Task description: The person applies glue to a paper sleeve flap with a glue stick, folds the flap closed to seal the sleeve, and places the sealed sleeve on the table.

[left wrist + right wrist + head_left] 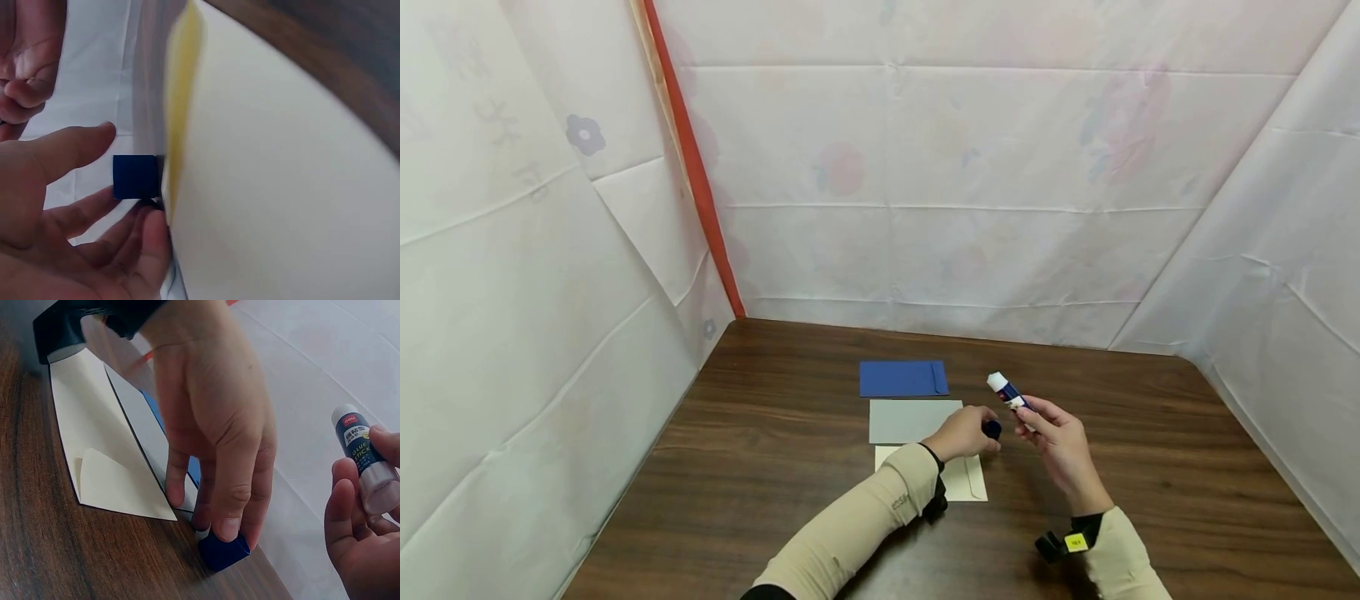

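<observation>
My right hand (1063, 450) holds a glue stick (1009, 392) between thumb and fingers, tilted, its white end uncovered and pointing up and away. A dark blue cap (134, 177) stands on the table at the right of the envelopes. Around it my left hand (962, 432) reaches with loosely bent fingers; the left wrist view shows a gap between thumb and cap. Under the left wrist lies a cream envelope (94, 419), its flap (119, 481) slightly raised. Beyond it are a grey envelope (910, 421), partly covered by the hand, and a blue envelope (898, 379).
The brown wooden table (760, 467) extends to both sides of the envelopes. White printed sheeting (1000, 167) hangs behind it and along both sides, with a red strip (696, 167) at the back left corner.
</observation>
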`<state>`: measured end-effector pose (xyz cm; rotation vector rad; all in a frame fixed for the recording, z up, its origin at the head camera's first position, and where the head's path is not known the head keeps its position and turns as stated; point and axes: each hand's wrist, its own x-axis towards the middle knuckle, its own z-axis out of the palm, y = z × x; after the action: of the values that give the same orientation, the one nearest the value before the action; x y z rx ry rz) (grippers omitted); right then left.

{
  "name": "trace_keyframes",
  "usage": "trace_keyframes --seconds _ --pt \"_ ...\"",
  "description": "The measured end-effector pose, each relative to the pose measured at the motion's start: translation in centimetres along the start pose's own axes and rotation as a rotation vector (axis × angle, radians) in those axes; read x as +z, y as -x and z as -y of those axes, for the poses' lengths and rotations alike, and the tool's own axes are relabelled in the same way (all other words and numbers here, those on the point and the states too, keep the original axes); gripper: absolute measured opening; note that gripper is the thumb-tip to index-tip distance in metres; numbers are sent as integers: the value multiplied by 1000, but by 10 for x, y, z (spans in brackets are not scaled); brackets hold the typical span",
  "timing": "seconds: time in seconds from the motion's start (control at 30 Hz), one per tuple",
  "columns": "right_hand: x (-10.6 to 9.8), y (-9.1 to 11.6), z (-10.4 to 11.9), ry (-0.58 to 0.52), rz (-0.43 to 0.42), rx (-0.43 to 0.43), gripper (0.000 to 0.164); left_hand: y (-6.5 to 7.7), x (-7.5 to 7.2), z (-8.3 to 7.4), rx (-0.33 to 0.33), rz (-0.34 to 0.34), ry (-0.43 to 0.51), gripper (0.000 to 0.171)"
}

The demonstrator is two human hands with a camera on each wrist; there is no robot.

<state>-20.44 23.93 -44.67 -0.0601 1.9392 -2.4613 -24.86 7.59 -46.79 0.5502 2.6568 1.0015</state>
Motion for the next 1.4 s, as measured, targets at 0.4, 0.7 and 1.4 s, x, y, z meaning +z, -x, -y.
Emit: trace_keyframes --seconds 0.4,0.7,1.4 --pt "-1 0 1 19 -5 21 14 -2 8 6 13 -160 -33 22" --pt "-1 1 0 26 -26 37 15 4 -4 9 -22 -144 131 20" --pt "0 3 1 9 11 26 13 14 -21 25 -3 -175 374 21"
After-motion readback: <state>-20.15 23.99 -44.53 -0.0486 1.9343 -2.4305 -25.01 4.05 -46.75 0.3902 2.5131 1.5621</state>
